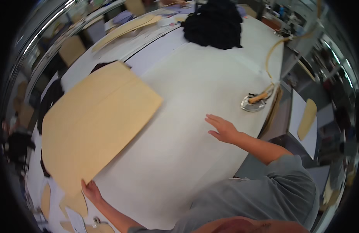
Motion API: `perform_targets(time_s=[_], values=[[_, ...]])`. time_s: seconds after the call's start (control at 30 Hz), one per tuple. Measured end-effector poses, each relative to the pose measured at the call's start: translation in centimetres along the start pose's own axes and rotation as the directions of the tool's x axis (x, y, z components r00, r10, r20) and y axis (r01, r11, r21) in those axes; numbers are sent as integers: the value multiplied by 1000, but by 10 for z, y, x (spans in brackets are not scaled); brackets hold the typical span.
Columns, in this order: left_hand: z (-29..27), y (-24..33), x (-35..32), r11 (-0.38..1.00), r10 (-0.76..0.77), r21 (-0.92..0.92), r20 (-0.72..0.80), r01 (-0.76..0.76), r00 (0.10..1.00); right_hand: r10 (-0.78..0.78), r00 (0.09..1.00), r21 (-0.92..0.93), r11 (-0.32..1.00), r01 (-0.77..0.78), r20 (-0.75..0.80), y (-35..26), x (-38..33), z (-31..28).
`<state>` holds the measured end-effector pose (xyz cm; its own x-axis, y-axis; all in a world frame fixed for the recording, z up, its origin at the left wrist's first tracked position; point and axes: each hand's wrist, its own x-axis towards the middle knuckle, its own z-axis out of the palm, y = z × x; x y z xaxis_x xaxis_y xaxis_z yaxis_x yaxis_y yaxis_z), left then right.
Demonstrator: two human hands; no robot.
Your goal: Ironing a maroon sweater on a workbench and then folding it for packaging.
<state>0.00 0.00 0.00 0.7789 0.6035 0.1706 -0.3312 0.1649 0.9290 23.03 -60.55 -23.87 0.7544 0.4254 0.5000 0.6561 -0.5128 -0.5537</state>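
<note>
A large tan sheet of card (pixel 98 120), shaped with a slanted far end, lies tilted over the left part of the white table (pixel 179 89). My left hand (pixel 92 191) grips its near corner, thumb on top and the other fingers at the edge. Over the table's right half, my right hand (pixel 225 130) is held with fingers stretched out and nothing in it. Beyond that hand, close to the right edge, stands a metal iron (pixel 254 102) with a wooden handle. Dark fabric (pixel 51 95) shows partly from behind the card.
A heap of black fabric (pixel 214 25) sits at the table's far end. Smaller tan card pieces (pixel 76 204) lie at the near left. A yellowish hose (pixel 269 58) runs up from the iron. Another tan card piece (pixel 307 118) rests on a lower surface at right.
</note>
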Motion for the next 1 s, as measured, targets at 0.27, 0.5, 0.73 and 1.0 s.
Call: perform_targets(time_s=[0.27,0.5,0.73,1.0], values=[[105,-268,-117,610,-467,509,-389,608,794,-430,799,-81,860,504,420,21,2,26],[60,-358,-48,-92,350,952,-243,291,905,97,897,-462,878,128,432,136,-111,21],[84,-398,-14,-169,177,882,-412,440,894,190,900,-518,854,46,393,145,-105,5],[247,-388,-267,198,-158,957,-181,210,971,37,949,-331,941,73,314,151,-111,16]])
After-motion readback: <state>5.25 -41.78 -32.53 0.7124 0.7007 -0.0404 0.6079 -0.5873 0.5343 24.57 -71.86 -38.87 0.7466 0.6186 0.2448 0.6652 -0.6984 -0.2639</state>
